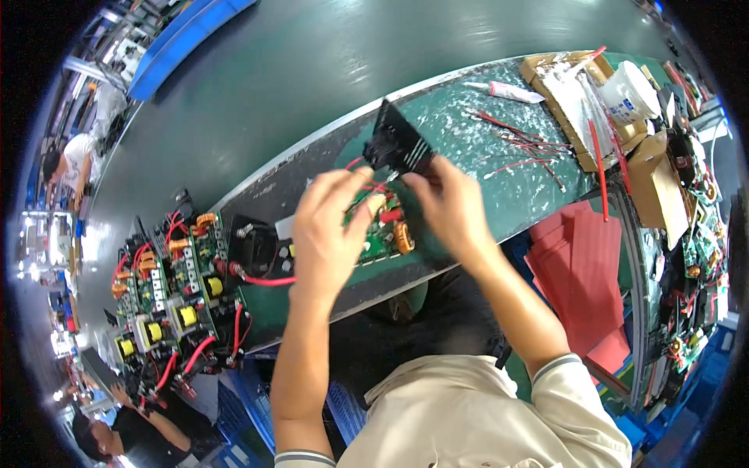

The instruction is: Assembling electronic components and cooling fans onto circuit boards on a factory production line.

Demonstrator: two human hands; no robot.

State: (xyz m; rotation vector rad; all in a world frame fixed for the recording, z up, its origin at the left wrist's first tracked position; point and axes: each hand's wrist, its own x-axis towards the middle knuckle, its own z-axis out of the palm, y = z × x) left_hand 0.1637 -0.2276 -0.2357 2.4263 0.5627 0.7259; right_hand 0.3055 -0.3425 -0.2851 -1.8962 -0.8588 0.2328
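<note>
A black end panel point(402, 139) with light slots stands tilted above the workbench, its lower right edge pinched between the thumb and fingers of my right hand point(454, 207). My left hand point(331, 222) is curled just beside the panel's lower left, near thin red wires. What its fingertips hold is too small to make out. Below both hands lies a green circuit board point(376, 248) with a copper coil point(403, 237) at its right end, partly covered by my left hand. A thick red cable point(269, 281) runs out to the left, toward a black part point(253, 243).
Several circuit boards point(168, 288) with yellow transformers crowd the left. Loose red wires point(530, 144), a white tube point(511, 92), a cardboard box point(562, 97) and a white tub point(628, 93) lie at right. Red sheets point(581, 281) are stacked nearer. Another person point(148, 429) works at lower left.
</note>
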